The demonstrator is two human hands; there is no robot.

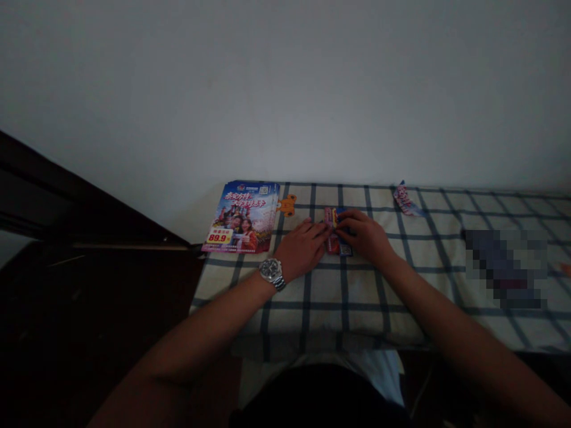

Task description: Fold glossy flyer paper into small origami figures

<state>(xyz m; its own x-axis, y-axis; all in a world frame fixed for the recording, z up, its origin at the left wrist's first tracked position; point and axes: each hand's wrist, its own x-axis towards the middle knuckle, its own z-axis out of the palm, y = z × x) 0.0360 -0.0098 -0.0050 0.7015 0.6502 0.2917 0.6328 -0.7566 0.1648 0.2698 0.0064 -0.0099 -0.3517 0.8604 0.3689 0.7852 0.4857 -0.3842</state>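
A small folded flyer (pixel 332 245), printed in red, yellow and blue, lies on the checked cloth between my two hands. My left hand (pixel 301 246), with a metal watch (pixel 271 271) on its wrist, rests flat with stretched fingers, their tips on the flyer's left part. From the other side, my right hand (pixel 363 235) has its fingers bent and pinched at the flyer's upper right part. A pale printed square shows near the flyer's lower right corner. Left of my hands sits a stack of flyers (pixel 243 217) marked 89.9, slightly fanned on its right side.
An orange bear-shaped cutout (pixel 286 205) lies beside the stack. Farther right are a crumpled piece of printed paper (pixel 407 201) and a pixelated dark object (pixel 504 267). A pale wall (pixel 285 89) runs behind the cloth-covered surface (pixel 419 249); a dark frame (pixel 89 214) stands left.
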